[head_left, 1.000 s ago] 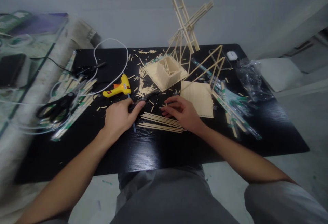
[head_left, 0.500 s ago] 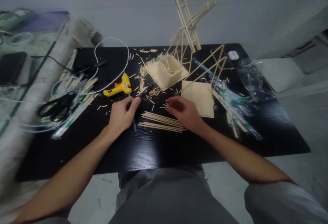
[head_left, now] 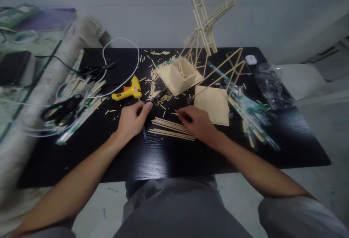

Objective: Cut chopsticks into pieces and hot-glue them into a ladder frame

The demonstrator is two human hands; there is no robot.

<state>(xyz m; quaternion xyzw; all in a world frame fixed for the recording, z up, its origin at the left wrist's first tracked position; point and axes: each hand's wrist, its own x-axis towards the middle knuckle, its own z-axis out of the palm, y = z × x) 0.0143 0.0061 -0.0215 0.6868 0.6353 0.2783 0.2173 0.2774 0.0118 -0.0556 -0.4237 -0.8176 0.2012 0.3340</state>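
Note:
My left hand (head_left: pixel 133 119) is closed around a slim black tool (head_left: pixel 159 95), whose kind I cannot make out; its far end points away to the right. My right hand (head_left: pixel 197 121) is pinched shut, with a short piece of wooden stick (head_left: pixel 175 113) at its fingertips. Several long wooden sticks (head_left: pixel 171 129) lie side by side between the hands, their right ends partly under my right hand. Beyond them stands a wooden model with a box-shaped base (head_left: pixel 182 78) and crossed stick blades (head_left: pixel 201 23). A thin wooden board (head_left: pixel 212 105) with a stick frame lies beside my right hand.
A yellow glue gun (head_left: pixel 128 91) lies beyond my left hand, near a white cable (head_left: pixel 138 54). Black scissors (head_left: pixel 64 109) rest on bagged sticks at left. More wrapped sticks (head_left: pixel 251 121) and crumpled plastic (head_left: pixel 272 85) lie at right. Wood scraps litter the black table (head_left: pixel 191 161).
The view has shifted slightly. My right hand's fingers have curled a little, and fewer short stick pieces show at its fingertips. My left hand stays around the black tool.

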